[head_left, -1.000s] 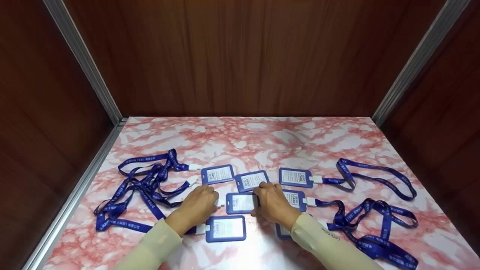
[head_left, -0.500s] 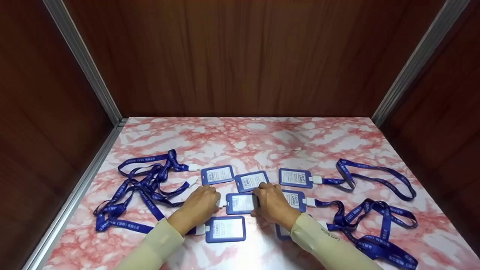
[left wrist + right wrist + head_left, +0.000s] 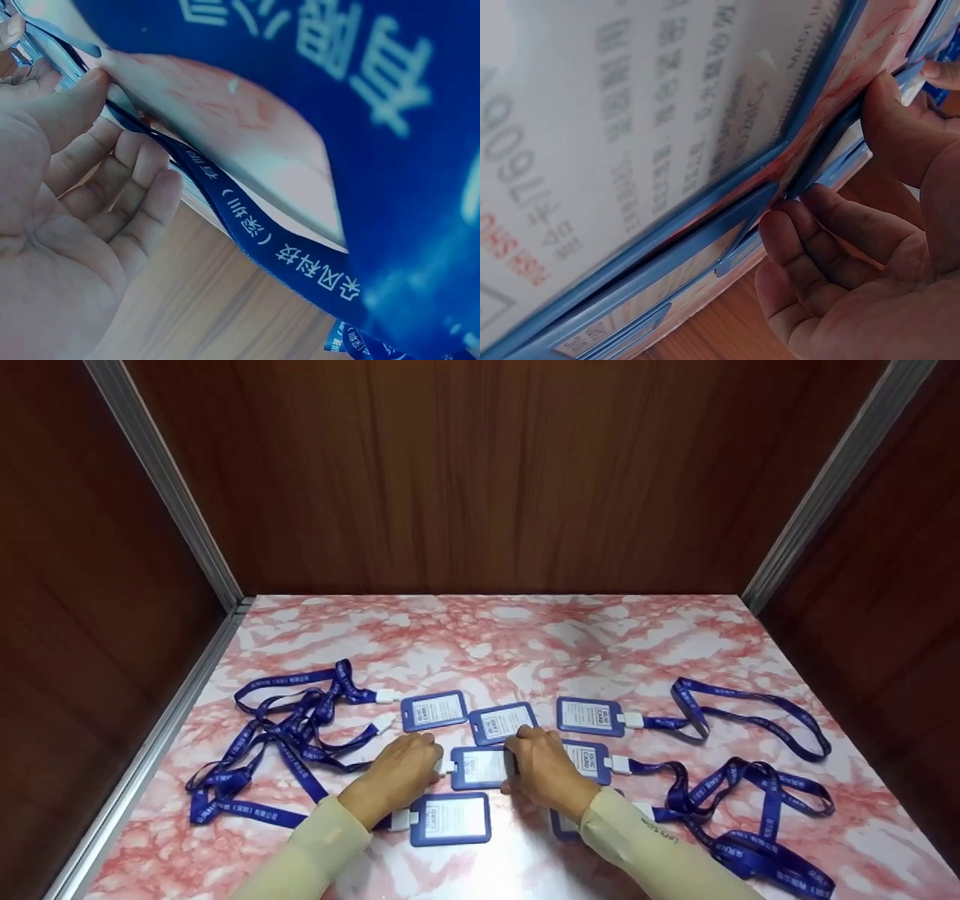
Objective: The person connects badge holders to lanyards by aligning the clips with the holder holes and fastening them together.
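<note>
Near the middle of the table, my right hand (image 3: 551,772) grips the right end of a blue-framed badge holder (image 3: 480,767) lying flat. At its slotted left end, my left hand (image 3: 397,776) pinches a white lanyard clip (image 3: 444,766). Clip and slot meet; whether they are hooked together is too small to tell. In the left wrist view, a blue printed lanyard strap (image 3: 247,217) runs from beside the thumb. The right wrist view has the right thumb (image 3: 889,112) on one side of the holder's edge and fingers on the other. The right hand hides part of the holder.
Several other badge holders lie around the hands, one with its clip (image 3: 450,819) just in front. Tangled blue lanyards (image 3: 300,731) spread at the left, more lanyards (image 3: 750,802) at the right. Dark wood-look panels (image 3: 487,472) wall the pink marbled table (image 3: 487,637).
My left hand has shifted slightly right, bringing the white clip up to the badge holder's slotted end. The right hand and the holder stay nearly still.
</note>
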The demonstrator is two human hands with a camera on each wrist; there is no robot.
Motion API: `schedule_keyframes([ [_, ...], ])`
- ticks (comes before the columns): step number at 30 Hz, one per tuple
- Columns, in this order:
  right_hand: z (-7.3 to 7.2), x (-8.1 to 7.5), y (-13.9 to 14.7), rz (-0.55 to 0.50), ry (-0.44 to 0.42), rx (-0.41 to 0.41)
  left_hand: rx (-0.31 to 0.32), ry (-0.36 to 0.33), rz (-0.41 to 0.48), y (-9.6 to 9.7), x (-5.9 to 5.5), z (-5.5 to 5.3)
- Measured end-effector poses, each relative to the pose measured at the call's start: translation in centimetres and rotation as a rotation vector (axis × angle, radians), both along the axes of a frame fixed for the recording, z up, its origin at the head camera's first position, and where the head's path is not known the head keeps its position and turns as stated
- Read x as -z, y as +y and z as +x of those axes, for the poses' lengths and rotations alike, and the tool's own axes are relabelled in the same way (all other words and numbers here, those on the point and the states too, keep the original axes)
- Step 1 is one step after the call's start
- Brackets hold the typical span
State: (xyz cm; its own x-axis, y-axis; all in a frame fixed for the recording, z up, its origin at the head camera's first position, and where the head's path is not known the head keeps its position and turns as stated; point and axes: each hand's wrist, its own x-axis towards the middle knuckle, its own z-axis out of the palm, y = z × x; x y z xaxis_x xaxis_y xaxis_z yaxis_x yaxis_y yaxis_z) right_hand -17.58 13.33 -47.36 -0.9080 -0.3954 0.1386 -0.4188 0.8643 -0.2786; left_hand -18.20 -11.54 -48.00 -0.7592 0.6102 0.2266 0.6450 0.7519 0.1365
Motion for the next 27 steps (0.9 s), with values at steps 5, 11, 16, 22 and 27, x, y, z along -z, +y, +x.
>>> schedule_keyframes([
  [5,0.11,-0.10,-0.20,0.008,-0.016,0.019,0.006,-0.024,0.008,0.01,-0.02,-0.02],
  [11,0.09,-0.08,-0.26,-0.007,-0.033,0.019,0.001,-0.068,0.010,0.04,-0.06,-0.09],
  [16,0.05,-0.04,-0.27,-0.004,-0.037,0.022,0.004,-0.084,0.005,0.13,-0.05,-0.16],
  [22,0.01,-0.01,-0.34,0.008,-0.038,0.024,0.016,-0.069,0.001,0.14,0.11,-0.29],
  [27,0.02,0.02,-0.36,0.002,-0.021,0.023,0.018,-0.061,0.007,0.12,0.04,-0.21],
])
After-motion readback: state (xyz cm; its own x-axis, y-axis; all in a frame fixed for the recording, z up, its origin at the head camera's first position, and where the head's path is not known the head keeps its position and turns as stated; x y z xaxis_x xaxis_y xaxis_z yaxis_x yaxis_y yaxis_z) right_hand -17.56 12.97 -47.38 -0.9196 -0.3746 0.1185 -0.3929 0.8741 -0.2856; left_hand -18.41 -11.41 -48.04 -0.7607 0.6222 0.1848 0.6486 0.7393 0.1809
